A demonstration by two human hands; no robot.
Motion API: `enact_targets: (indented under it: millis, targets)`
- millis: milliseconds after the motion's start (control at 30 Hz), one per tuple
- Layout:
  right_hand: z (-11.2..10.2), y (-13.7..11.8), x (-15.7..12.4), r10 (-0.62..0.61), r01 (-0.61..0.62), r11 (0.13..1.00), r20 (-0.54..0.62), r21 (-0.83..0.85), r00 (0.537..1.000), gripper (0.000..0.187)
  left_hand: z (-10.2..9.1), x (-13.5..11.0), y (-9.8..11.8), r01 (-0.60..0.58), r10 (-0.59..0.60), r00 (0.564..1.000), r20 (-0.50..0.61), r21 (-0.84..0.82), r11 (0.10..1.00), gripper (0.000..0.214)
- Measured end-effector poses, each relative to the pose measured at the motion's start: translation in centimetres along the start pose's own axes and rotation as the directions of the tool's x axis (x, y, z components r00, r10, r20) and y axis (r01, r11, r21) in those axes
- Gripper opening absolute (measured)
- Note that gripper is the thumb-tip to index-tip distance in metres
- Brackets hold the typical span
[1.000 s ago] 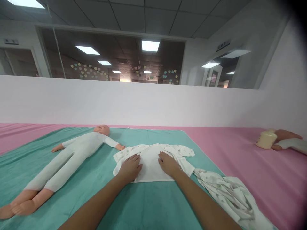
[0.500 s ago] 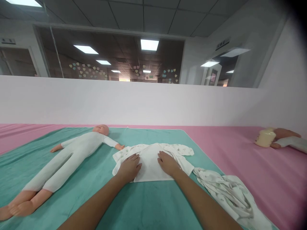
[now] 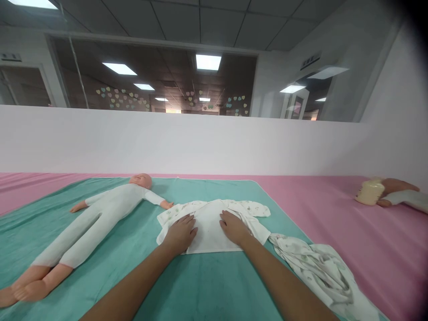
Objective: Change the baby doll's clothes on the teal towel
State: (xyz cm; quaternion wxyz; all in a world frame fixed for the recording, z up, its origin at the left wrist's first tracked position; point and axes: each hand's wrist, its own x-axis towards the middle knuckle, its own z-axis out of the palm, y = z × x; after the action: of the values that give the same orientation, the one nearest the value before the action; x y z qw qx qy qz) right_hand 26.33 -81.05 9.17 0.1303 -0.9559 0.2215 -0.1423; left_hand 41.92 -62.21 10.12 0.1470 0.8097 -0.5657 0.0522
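A small white baby top (image 3: 207, 229) with a faint print on its sleeves lies spread on the green towel (image 3: 214, 290). My left hand (image 3: 180, 232) rests flat on the left side of the top, palm down. On its right side lies my right hand (image 3: 235, 228), also flat with fingers stretched forward. Neither hand grips the fabric. To the left, a baby doll (image 3: 113, 207) in a white suit lies face up, one of its hands close to the top's left sleeve.
Crumpled printed baby clothing (image 3: 317, 267) lies at the right, across the towel's edge. Farther right, a pale yellow bottle (image 3: 369, 192) stands on the pink sheet (image 3: 310, 196), beside a second doll (image 3: 404, 198). A low white wall (image 3: 200, 145) with windows above closes off the back.
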Motion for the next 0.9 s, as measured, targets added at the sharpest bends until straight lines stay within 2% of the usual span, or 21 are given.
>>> enact_targets:
  millis: [233,900]
  targets:
    - [-0.23,-0.20,-0.01,0.012,-0.012,1.000,0.012,0.006,1.000,0.052,0.03,-0.02,0.01,-0.002,0.003,1.000,-0.023,0.009,1.000,0.046]
    - [-0.28,-0.18,-0.01,-0.004,0.004,1.000,-0.001,0.012,1.000,0.052,-0.38,-0.04,0.28,0.015,-0.015,1.000,0.001,-0.004,1.000,0.047]
